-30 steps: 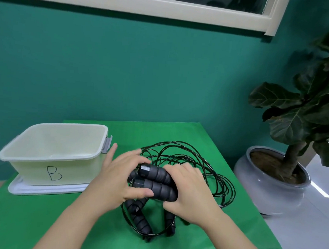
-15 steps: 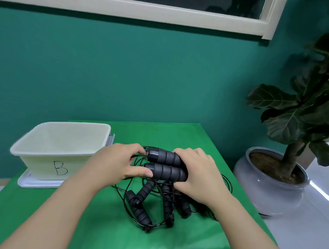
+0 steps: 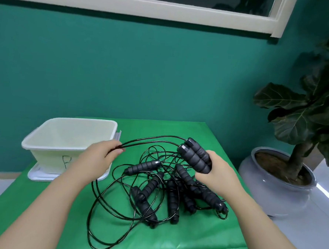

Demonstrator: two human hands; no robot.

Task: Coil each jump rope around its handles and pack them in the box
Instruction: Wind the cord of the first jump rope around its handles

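Head view: right hand [image 3: 213, 172] grips paired handles [image 3: 195, 157]; left hand [image 3: 98, 158] fingers [image 3: 117, 150] pinch cord [image 3: 151, 140].

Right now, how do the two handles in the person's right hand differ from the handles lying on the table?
The held handles sit side by side, lifted and tilted, gripped by the right hand; the loose handles lie scattered at different angles among tangled cord. The held pair's cord runs to the left hand. All are black and ribbed.
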